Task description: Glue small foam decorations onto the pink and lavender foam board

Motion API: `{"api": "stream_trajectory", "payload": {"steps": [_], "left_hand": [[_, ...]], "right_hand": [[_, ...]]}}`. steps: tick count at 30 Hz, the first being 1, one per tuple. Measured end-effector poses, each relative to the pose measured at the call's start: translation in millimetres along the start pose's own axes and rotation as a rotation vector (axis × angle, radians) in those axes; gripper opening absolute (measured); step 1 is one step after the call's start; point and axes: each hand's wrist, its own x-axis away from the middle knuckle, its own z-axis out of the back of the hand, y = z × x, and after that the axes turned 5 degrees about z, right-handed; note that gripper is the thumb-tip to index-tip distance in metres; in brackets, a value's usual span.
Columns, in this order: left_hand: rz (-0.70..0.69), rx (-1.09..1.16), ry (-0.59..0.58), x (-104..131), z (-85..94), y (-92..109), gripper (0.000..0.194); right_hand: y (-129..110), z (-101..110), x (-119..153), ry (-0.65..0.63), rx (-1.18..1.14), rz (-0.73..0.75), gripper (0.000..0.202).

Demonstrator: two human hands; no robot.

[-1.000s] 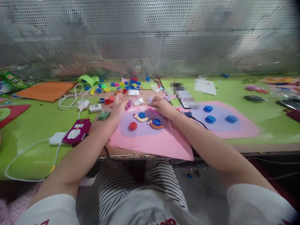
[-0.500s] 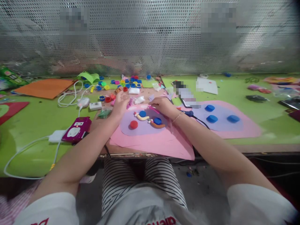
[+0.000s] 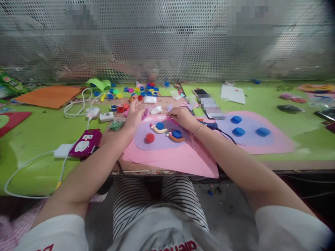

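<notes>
My left hand (image 3: 135, 114) is at the left edge of a light purple paper shape (image 3: 141, 143), thumb and fingers apart, with nothing visible in them. My right hand (image 3: 181, 116) is closed on a thin pink stick (image 3: 172, 121) over the same shape's upper right; its exact kind is unclear. Between and below the hands lie a cream curved clay piece (image 3: 160, 131) touching a blue bottle cap (image 3: 159, 125), a brown curved clay piece (image 3: 178, 139) against another blue cap (image 3: 176, 134), and a red cap (image 3: 150, 138). Pink paper (image 3: 167, 160) lies underneath.
Loose colored caps (image 3: 141, 93) cluster at the back. A phone (image 3: 206, 103) and a blue-handled corded tool (image 3: 211, 125) lie to the right, near another pink-and-purple paper (image 3: 282, 144) with three blue caps. On the left are a purple power socket (image 3: 86, 143), white cables (image 3: 75, 111) and orange paper (image 3: 49, 96).
Both hands keep nearly the same place and pose. The view has shifted very slightly; the caps and clay pieces stay where they were on the paper.
</notes>
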Motion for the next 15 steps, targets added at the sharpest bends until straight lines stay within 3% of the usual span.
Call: {"api": "stream_trajectory", "payload": {"steps": [15], "left_hand": [[-0.003, -0.007, -0.007, -0.1, -1.2, -3.2, 0.056]], "right_hand": [[-1.5, -0.4, 0.1, -0.031, 0.038, 0.084, 0.024]]}}
